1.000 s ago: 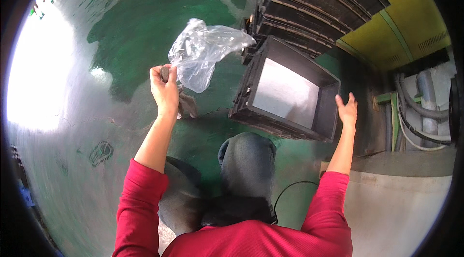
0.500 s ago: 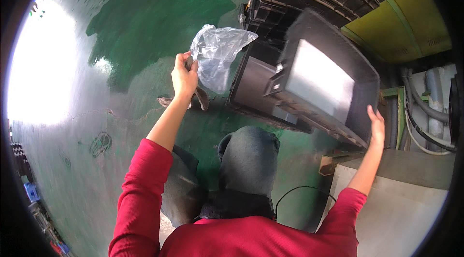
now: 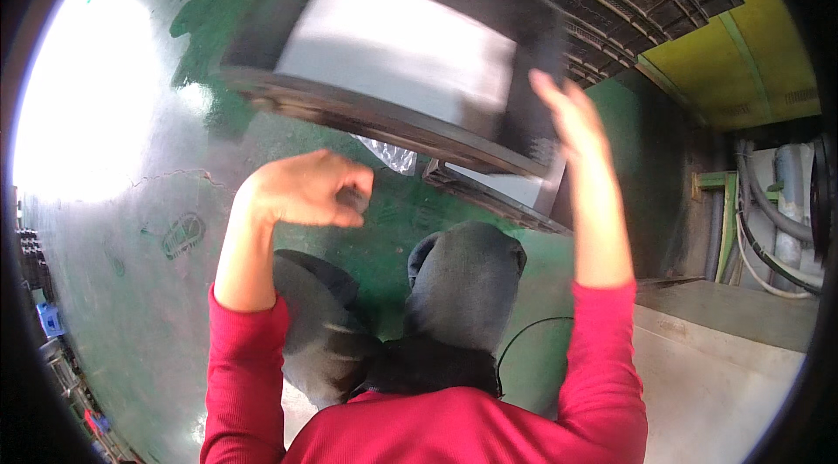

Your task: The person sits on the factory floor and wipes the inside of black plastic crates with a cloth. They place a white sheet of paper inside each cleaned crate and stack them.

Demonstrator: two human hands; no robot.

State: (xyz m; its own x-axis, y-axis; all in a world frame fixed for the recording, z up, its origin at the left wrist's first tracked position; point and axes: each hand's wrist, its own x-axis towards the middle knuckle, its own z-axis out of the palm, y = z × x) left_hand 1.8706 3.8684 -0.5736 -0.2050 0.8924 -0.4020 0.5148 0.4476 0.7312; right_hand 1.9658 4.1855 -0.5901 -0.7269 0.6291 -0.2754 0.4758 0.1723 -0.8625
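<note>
Left hand [image 3: 301, 193] was closed in a fist, probably pinching the crumpled clear plastic bag [image 3: 388, 154] under the dark grey plastic crate [image 3: 393, 62]. Crate was tilted in mid-air, not yet set down. Right hand [image 3: 572, 128], fingers extended, pressed flat against its right wall.

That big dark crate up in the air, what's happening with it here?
A person in red sleeves is lifting a dark plastic crate with a pale inner face, tilted up close to the camera. The right hand presses flat against its right side; the left hand is curled into a fist just under its rim, with a bit of clear plastic bag showing behind. Another crate sits below on the green floor.
</note>
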